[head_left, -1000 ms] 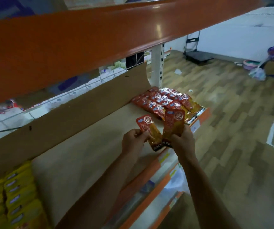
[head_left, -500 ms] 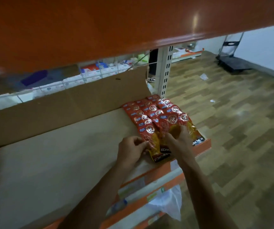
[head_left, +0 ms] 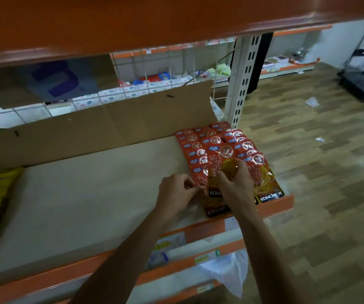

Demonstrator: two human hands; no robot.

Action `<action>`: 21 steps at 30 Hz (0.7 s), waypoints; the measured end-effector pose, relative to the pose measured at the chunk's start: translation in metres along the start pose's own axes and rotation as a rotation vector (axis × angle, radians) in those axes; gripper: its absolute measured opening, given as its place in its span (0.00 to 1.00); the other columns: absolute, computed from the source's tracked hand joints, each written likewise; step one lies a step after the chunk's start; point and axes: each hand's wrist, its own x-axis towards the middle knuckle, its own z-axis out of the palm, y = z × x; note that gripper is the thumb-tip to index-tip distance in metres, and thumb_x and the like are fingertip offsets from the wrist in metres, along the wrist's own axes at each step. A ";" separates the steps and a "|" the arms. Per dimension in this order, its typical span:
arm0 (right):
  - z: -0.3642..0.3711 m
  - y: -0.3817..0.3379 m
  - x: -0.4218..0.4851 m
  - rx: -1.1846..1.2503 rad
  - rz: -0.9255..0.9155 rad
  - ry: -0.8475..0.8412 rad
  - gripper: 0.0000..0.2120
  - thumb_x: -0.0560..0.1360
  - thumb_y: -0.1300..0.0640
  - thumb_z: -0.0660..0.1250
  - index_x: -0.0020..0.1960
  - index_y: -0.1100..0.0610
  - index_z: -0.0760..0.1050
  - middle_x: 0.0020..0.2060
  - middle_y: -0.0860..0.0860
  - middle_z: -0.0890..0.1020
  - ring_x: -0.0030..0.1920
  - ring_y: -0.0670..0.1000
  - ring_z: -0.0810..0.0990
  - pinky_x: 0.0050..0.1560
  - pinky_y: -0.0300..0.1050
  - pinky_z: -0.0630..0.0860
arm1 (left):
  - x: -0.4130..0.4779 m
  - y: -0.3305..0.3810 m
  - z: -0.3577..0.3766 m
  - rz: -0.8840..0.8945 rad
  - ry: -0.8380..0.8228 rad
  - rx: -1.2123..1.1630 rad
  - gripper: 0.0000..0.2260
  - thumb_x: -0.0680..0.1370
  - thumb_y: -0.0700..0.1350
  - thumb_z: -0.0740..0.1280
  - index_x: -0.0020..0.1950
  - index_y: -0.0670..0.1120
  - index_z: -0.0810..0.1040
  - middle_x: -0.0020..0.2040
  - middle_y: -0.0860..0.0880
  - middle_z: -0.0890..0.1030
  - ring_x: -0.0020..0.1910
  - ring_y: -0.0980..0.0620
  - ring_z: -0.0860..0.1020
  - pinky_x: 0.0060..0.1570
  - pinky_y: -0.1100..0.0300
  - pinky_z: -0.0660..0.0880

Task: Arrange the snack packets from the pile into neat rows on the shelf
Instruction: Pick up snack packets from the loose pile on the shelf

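Now the right hand pinches a Konchew snack packet in curled fingers above the overlapping red packets rowed at the right end of the shelf, while the left hand pinches the edge of the left row's front packet.

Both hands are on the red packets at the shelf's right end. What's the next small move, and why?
Probably lay the middle packet flat on its row and ease the grip of the right hand. It already overlaps that row, near level with the right row's front packet, while the left hand pinches the left packet beside it.
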 end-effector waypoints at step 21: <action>0.047 -0.033 0.027 -0.299 -0.277 -0.167 0.20 0.77 0.62 0.64 0.68 0.59 0.70 0.64 0.55 0.75 0.65 0.54 0.71 0.61 0.42 0.66 | 0.043 -0.034 -0.027 -0.138 0.383 -0.478 0.20 0.72 0.46 0.74 0.58 0.59 0.71 0.41 0.58 0.81 0.40 0.64 0.80 0.39 0.69 0.75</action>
